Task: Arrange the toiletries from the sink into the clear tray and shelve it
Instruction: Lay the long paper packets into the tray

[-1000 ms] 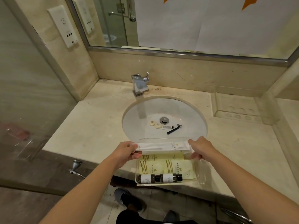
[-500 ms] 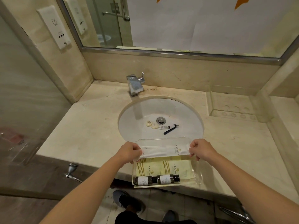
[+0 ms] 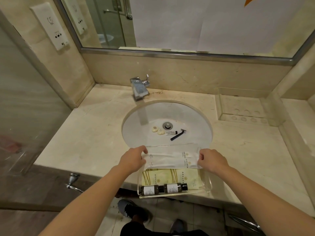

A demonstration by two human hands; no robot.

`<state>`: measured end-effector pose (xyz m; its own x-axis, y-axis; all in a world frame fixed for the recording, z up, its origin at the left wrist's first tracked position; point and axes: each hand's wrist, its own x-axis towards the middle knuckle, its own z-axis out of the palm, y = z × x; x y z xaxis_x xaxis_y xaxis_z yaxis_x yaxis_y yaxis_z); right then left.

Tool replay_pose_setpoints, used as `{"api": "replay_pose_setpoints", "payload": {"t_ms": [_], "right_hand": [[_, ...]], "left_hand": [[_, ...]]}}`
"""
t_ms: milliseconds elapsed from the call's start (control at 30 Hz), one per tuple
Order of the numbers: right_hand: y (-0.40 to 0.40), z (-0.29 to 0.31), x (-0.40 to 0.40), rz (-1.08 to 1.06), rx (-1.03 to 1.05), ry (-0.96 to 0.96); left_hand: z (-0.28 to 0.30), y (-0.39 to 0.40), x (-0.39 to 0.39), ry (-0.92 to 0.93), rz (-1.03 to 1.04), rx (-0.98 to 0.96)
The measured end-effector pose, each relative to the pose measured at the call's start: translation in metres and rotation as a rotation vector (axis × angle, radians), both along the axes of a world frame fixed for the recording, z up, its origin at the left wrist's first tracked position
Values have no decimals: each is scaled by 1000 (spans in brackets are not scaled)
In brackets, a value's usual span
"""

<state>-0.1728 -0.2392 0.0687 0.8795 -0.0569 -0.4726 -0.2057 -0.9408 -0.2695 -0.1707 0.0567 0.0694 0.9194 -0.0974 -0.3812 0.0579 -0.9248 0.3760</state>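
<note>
Left hand (image 3: 132, 159) and right hand (image 3: 211, 160) pinching white packets (image 3: 172, 158), clear tray (image 3: 208, 183) edges faint

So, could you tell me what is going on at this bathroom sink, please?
A person is packing hotel toiletries into a clear plastic tray at the front edge of the beige marble counter. The left hand and right hand pinch the ends of two long white paper sachets over the tray's far side. Two small dark bottles and pale yellow packets already lie inside. Two round cream soaps, a small white tube and a black razor remain in the white basin.
</note>
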Motion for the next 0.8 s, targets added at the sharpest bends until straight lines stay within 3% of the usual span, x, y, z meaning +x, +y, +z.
{"api": "replay_pose_setpoints", "payload": {"t_ms": [167, 800], "right_hand": [[2, -1, -3, 75, -99, -48], [9, -7, 5, 140, -165, -186]], "left_hand": [[-5, -5, 2, -19, -34, 58], [-19, -4, 17, -21, -101, 64]]}}
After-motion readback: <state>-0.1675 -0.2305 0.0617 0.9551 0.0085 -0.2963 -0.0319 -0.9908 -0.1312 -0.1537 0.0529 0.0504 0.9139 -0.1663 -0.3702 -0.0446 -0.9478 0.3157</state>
